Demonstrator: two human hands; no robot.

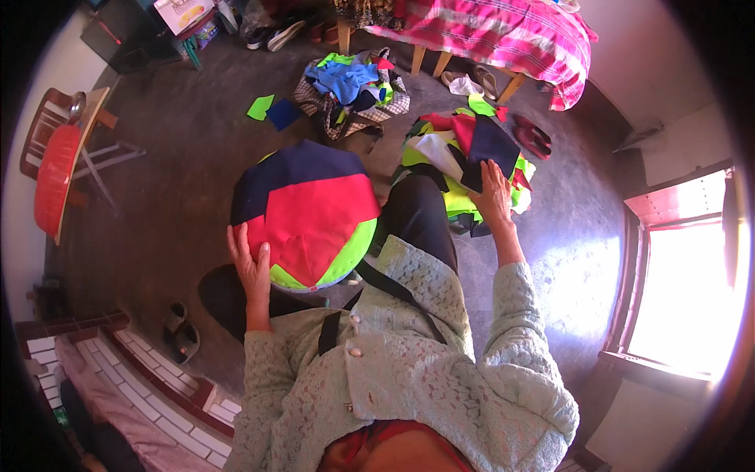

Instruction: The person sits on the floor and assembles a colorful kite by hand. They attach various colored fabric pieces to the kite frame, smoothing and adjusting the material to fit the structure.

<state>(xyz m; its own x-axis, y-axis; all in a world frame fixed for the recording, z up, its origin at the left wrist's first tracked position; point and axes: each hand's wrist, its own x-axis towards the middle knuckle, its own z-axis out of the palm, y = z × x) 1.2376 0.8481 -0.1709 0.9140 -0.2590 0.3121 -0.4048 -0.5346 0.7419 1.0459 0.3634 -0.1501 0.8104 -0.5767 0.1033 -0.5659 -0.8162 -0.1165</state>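
A round, cushion-like form [307,177] sits before me over my lap, its top covered in navy, red and lime-green cloth pieces. My left hand [252,262] rests against its left edge, thumb and fingers spread on the red cloth piece [312,221]. To the right, a heap of cloth scraps [433,150] in lime, red, white and black lies near my knee. My right hand [495,192] touches a navy cloth piece [495,144] on that heap; whether its fingers pinch the cloth is hidden.
A checked cloth bag [307,97] spilling scraps lies ahead, beside loose green [260,108] and navy scraps [284,114]. Red shoes [532,137] are beyond the heap. A bed or bench with a pink plaid cover [489,32] stands at the back, a folding table [82,159] at left.
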